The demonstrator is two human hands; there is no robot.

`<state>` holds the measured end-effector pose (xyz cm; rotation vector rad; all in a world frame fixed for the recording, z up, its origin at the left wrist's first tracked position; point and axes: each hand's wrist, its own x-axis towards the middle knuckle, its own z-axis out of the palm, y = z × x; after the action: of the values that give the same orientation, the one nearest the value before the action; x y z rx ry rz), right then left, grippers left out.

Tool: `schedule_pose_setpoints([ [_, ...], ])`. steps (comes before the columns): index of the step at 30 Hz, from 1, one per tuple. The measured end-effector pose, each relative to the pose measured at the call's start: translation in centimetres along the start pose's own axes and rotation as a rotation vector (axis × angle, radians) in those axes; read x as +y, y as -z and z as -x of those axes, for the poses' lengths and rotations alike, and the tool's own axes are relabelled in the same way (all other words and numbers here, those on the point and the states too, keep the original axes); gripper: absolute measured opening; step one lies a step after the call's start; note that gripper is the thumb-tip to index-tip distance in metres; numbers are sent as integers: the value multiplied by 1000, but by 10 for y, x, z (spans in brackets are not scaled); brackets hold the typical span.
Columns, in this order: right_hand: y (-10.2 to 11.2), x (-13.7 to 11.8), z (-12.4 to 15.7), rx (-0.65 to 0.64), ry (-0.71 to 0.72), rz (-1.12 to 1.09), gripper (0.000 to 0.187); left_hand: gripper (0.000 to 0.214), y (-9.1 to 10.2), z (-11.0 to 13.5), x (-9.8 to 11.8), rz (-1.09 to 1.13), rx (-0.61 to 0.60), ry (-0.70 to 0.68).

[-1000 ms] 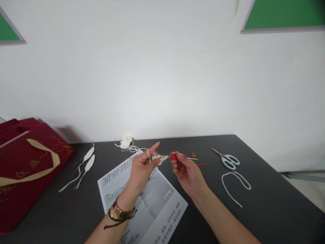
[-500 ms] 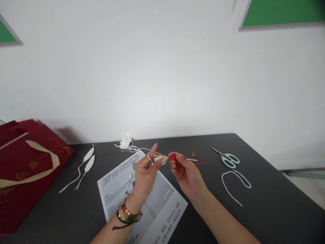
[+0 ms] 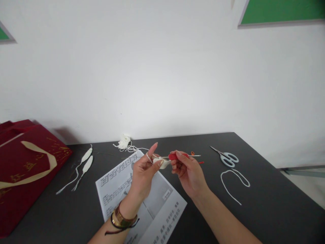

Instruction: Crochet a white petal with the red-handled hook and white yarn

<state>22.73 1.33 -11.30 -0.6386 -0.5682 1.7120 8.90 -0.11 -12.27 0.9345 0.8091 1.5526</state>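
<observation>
Between thumb and fingers, my left hand (image 3: pixel 144 173) pinches a small white crochet piece (image 3: pixel 162 163), with its index finger raised and white yarn looped round it. My right hand (image 3: pixel 187 171) grips a crochet hook (image 3: pixel 175 156) by its red handle. The hook's metal shaft points left to the upper edge of the piece, and its other metal end sticks out to the right. Whether the tip sits inside a stitch is too small to tell. From my left hand the yarn runs back to a loose white yarn heap (image 3: pixel 124 142) by the wall.
Under my hands lies a printed sheet (image 3: pixel 165 210). Two white crocheted petals (image 3: pixel 87 165) with tails lie left, beside a dark red gift bag (image 3: pixel 33 169). Scissors (image 3: pixel 228 159) and a cut yarn piece (image 3: pixel 230 193) lie right. An orange stitch marker (image 3: pixel 192 153) is behind my right hand.
The hook has tilted closer to level, and its right end has risen. The white piece now shows more below the hook. The view has shifted slightly.
</observation>
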Motion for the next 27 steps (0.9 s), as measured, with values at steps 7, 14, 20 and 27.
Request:
schedule_pose_setpoints([
  [7, -2, -1, 4, 27, 91, 106, 18, 53, -2, 2, 4, -20, 23, 5],
  [14, -6, 5, 15, -5, 442, 339, 12, 58, 0, 1, 6, -44, 67, -40],
  [20, -4, -1, 10, 12, 267, 164, 15, 57, 1, -1, 10, 46, 51, -30],
  [27, 0, -9, 3, -18, 151, 144, 18, 58, 3, -1, 10, -65, 19, -47],
])
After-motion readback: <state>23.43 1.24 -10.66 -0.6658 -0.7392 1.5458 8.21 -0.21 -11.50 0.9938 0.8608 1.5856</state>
